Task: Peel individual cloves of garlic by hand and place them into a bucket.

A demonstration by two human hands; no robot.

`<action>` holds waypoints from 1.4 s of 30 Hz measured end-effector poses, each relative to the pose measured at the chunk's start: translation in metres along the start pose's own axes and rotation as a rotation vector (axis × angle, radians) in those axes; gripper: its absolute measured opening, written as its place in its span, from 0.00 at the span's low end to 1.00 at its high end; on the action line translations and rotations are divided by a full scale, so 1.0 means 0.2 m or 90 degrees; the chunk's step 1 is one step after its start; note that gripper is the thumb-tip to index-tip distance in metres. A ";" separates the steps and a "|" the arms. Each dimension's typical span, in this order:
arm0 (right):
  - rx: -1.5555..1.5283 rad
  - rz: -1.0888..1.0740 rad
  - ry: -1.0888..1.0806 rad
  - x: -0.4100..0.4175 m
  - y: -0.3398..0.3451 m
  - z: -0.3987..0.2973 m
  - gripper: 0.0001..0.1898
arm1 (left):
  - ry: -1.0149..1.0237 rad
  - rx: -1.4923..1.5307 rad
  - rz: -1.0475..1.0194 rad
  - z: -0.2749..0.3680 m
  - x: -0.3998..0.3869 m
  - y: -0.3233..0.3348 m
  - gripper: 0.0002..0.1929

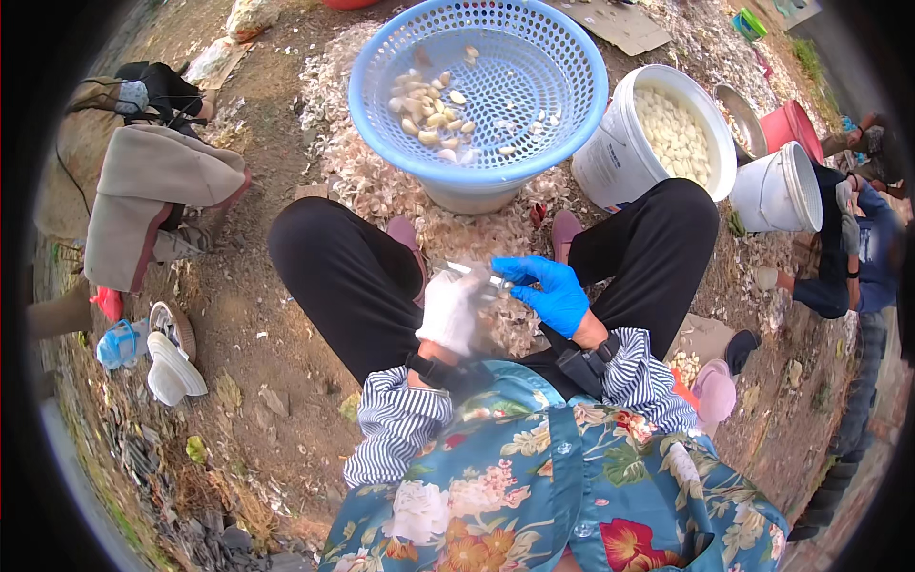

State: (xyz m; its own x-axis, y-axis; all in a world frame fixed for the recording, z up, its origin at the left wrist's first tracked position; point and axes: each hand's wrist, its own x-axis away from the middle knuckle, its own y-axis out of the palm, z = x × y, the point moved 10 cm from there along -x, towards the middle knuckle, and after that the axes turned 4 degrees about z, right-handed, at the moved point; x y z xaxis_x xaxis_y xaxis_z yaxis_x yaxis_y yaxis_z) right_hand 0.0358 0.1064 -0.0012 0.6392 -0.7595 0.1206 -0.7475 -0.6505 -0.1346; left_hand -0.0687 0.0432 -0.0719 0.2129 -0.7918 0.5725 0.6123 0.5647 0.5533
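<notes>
My left hand [449, 307], in a blurred white glove, grips a slim pale tool [465, 269] that looks like a small knife. Touching or nearly touching it, my right hand [547, 289] wears a blue glove and pinches a small pale piece [506, 284], likely a garlic clove. Both hands meet between my knees, above papery garlic skins [465, 239]. Beyond them, a blue perforated plastic basket [479, 171] sits on a pale tub and holds unpeeled-looking and pale garlic cloves [429, 107]. Right of it, a tilted white bucket [607, 154] is full of peeled cloves [672, 132].
Another white bucket [768, 189], a metal bowl [743, 118] and a red bucket [793, 129] stand farther right, near a co-worker [872, 243] in gloves. At left are a draped beige cloth [157, 179], white shoe-like items [171, 372] and a blue-lidded container [120, 344].
</notes>
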 end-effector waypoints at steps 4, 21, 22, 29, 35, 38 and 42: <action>-0.210 -0.014 0.073 0.00 0.00 0.05 0.20 | -0.032 0.171 -0.032 -0.05 -0.02 0.03 0.11; -0.433 0.130 0.219 0.02 -0.07 0.29 0.17 | 0.088 -0.086 0.038 0.11 0.06 0.06 0.08; -0.430 0.127 0.229 0.02 -0.07 0.29 0.17 | 0.097 -0.150 0.015 0.11 0.06 0.08 0.08; -0.250 0.124 0.153 0.01 -0.07 0.25 0.12 | 0.219 -0.481 -0.007 0.10 0.06 0.16 0.07; -0.271 0.126 0.184 0.01 -0.05 0.24 0.10 | 0.201 -0.439 -0.002 0.12 0.09 0.20 0.03; -0.268 0.153 0.214 0.02 -0.07 0.26 0.10 | 0.248 -0.471 0.008 0.13 0.09 0.20 0.03; -0.207 0.161 0.191 0.01 -0.09 0.25 0.10 | 0.238 -0.481 -0.009 0.10 0.06 0.18 0.04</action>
State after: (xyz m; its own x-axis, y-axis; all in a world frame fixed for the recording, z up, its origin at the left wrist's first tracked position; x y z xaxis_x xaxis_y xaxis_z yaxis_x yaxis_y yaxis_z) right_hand 0.0592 0.1157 -0.0485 0.3868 -0.8269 0.4082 -0.9202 -0.3752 0.1119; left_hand -0.0588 0.0589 -0.0326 0.3580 -0.8977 0.2569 0.9334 0.3518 -0.0711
